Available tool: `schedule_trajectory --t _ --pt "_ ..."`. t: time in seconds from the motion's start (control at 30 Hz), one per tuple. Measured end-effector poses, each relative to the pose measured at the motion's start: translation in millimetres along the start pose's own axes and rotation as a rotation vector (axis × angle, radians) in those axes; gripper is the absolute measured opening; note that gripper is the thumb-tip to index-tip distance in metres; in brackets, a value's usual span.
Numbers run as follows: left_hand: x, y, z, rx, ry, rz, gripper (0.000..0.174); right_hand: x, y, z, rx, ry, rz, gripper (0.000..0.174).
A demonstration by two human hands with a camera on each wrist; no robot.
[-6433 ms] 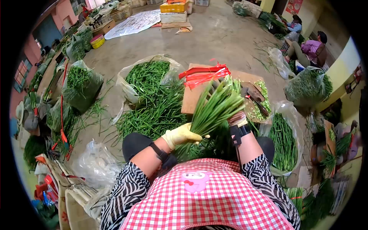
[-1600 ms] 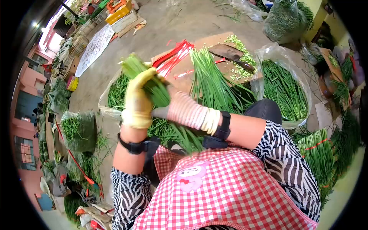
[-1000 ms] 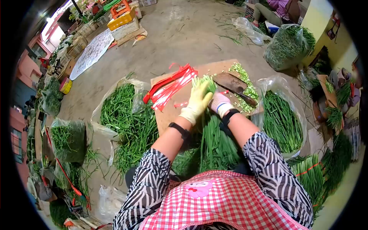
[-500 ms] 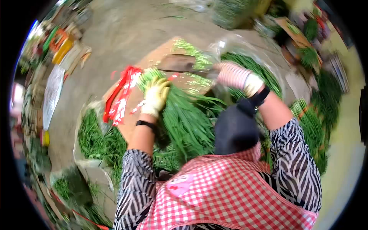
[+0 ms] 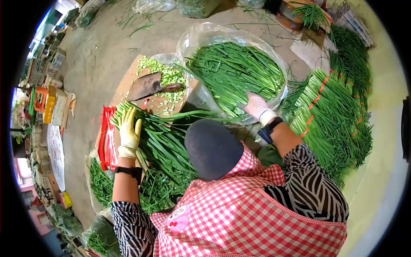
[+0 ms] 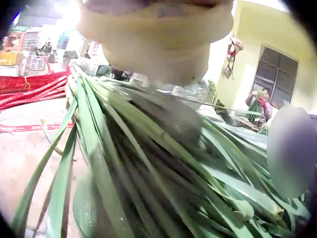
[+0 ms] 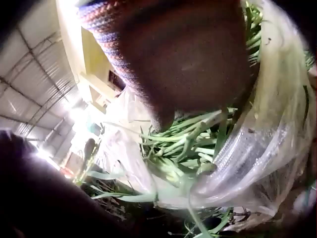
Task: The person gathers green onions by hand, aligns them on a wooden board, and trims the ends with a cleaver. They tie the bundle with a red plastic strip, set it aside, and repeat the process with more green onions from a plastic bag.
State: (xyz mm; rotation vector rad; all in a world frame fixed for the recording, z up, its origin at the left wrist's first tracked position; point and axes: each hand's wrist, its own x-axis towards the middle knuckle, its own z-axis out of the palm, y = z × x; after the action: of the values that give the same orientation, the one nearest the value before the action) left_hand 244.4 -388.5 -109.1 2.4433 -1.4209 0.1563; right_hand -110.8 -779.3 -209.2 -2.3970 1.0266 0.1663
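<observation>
My left hand [image 5: 129, 132], in a pale yellow glove, rests with fingers extended on a bundle of garlic chives [image 5: 165, 145]. The bundle's pale ends lie on the board [image 5: 122, 90] and its leaves spread toward my lap. In the left wrist view, long flat leaves [image 6: 143, 163] fan out under the glove. My right hand [image 5: 259, 107], in a striped glove, reaches over the near rim of a clear plastic bag [image 5: 192, 40] full of chives [image 5: 239, 68]. Its fingertips are at the stem ends; I cannot tell whether they grip any. The right wrist view shows pale stems [image 7: 183, 144] below the glove.
A broad-bladed knife [image 5: 147, 85] lies on the board among chopped stem pieces [image 5: 171, 77]. Red ties [image 5: 107, 137] lie at its left edge. Tied chive bundles [image 5: 321, 115] stand at right. Loose greens [image 5: 158, 192] fill another bag near my lap, beside my dark-clad knee [image 5: 214, 147].
Both hands brought a held bunch down to the chives on the board. The left stayed on the bundle while the right moved away to the bag at right. The head view swung right.
</observation>
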Motion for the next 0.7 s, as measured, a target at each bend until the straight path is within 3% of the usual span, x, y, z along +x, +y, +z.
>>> schedule_trajectory --t 0.07,0.17,0.27,0.37,0.47,0.63,0.7 --pt "4.0 15.1 -10.8 -0.013 -0.014 -0.024 0.051 1.0 -20.8 6.0 -0.175 -0.032 0.079 0.102" --pt "6.9 28.5 -17.4 -0.008 -0.002 0.014 0.052 -8.2 -48.5 5.2 -0.258 0.046 0.016 0.082" --pt "9.5 38.5 -21.8 -0.02 -0.01 0.016 0.054 3.4 -45.1 13.8 -0.23 0.377 -0.167 0.071" --pt "6.7 50.9 -30.4 -0.048 -0.005 0.025 0.055 5.0 -50.2 1.5 -0.191 0.291 -0.125 0.067" --pt "5.8 60.4 -36.4 -0.092 -0.022 0.021 0.056 -3.3 -48.4 -8.8 -0.136 0.017 0.082 0.08" --pt "4.1 60.5 -34.6 -0.152 -0.027 0.007 0.057 -9.2 -52.9 49.3 -0.413 0.04 -0.017 0.093" --pt "4.0 63.6 -33.8 -0.166 -0.039 -0.005 0.058 -12.3 -51.7 48.1 -0.281 0.005 0.039 0.091"
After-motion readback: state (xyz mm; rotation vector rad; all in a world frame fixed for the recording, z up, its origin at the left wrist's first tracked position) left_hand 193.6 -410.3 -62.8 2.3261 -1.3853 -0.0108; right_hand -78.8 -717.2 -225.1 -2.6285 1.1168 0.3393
